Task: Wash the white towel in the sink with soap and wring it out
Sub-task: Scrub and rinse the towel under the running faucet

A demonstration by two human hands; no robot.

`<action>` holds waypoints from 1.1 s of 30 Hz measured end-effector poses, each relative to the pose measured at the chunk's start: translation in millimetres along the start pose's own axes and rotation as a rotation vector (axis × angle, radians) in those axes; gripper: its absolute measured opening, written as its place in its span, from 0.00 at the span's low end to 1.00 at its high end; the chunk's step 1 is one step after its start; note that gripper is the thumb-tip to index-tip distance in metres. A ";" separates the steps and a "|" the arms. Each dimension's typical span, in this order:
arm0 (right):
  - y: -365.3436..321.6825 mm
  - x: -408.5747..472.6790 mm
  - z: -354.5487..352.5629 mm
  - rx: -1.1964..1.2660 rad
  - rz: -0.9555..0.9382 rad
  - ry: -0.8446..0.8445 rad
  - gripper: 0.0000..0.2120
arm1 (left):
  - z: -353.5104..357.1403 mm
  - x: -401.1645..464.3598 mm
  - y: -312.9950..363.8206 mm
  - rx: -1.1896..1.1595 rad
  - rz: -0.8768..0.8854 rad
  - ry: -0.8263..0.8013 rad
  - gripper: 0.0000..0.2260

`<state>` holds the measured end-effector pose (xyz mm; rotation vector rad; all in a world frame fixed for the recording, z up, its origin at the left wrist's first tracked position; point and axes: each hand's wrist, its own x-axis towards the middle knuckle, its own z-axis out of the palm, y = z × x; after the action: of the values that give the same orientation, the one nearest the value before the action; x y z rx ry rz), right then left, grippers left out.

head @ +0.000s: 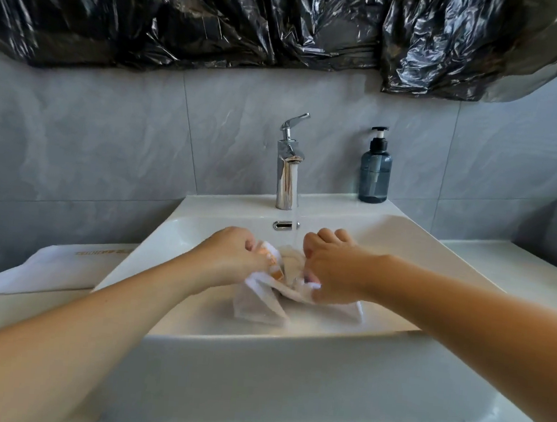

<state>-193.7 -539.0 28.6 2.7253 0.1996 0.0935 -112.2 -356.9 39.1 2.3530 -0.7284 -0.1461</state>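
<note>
Both hands are working in the sink [402,242], under the tap [289,164]. My left hand [232,257] is gripping the left end of the towel [262,305], fingers curled round the bunched cloth by its orange stripe. My right hand [331,269] is gripping the right end, knuckles up, thumb tucked under. The towel is sitting mid-basin between the two hands, wet and crumpled, its loose ends drooping onto the sink floor toward the front edge.

Water [294,222] is running from the tap and landing on the towel right between my hands, just in front of the overflow slot [284,225].

The soap bottle [375,172] is standing upright on the sink's back right corner, well apart from my hands. A second white towel [53,268] is lying folded on the counter [517,272] at the sink's left edge. Black plastic sheeting [287,23] is hanging on the wall above the tiles.
</note>
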 end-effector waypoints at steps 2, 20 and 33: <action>0.3 -5.1 -7.0 0.092 0.095 0.056 0.15 | -1.2 -6.9 4.3 -0.199 -0.015 0.131 0.13; 4.5 -37.6 -109.5 1.146 0.593 0.333 0.09 | -96.2 -41.1 128.0 -0.777 0.048 0.279 0.22; 24.5 -33.9 -87.5 0.701 0.646 0.191 0.10 | -75.6 -31.8 75.8 0.287 0.128 0.226 0.09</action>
<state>-232.3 -532.3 117.3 3.3514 -0.7404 0.5575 -152.6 -344.6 142.5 2.5265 -0.8289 0.2944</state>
